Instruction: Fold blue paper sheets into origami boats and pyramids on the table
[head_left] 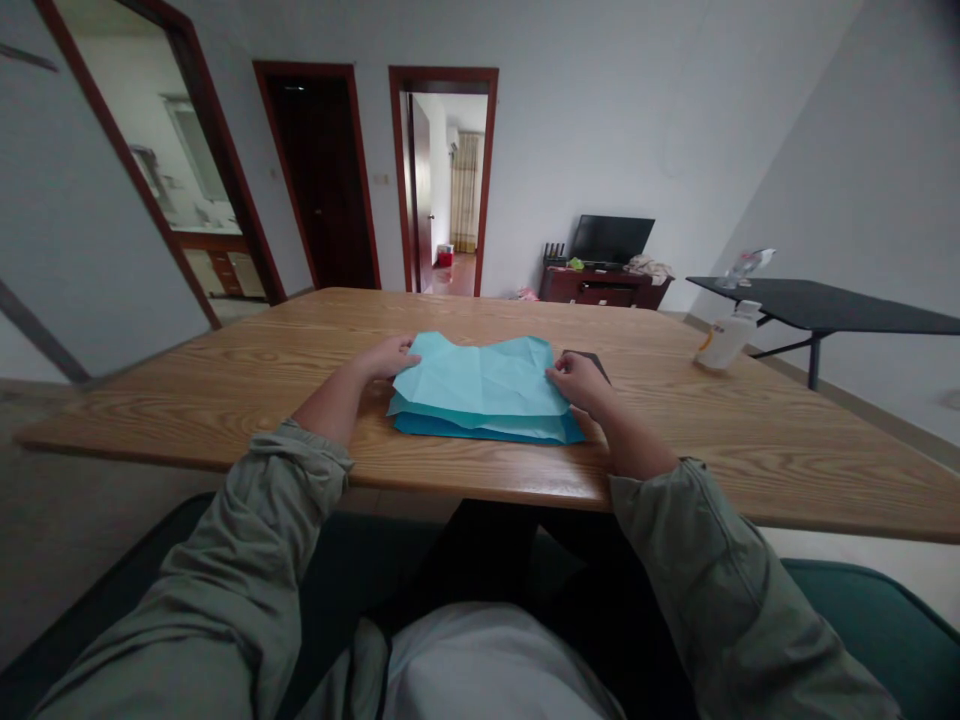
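A creased sheet of light blue paper (484, 378) lies folded in layers on the wooden table in front of me, its darker blue underside (487, 428) showing along the near edge. My left hand (391, 358) pinches the sheet's left side near the far corner. On the opposite side, my right hand (577, 380) grips the right edge between thumb and fingers. The far edge dips in the middle and lifts a little toward both corners. A dark flat object (592, 362) lies partly hidden behind my right hand.
The wooden table (262, 400) spreads wide to both sides. A translucent bottle with a white cap (727, 338) stands on its right part. Beyond it is a black folding table (832, 305) bearing a clear plastic item. A TV (613, 240) on a cabinet and doorways line the far wall.
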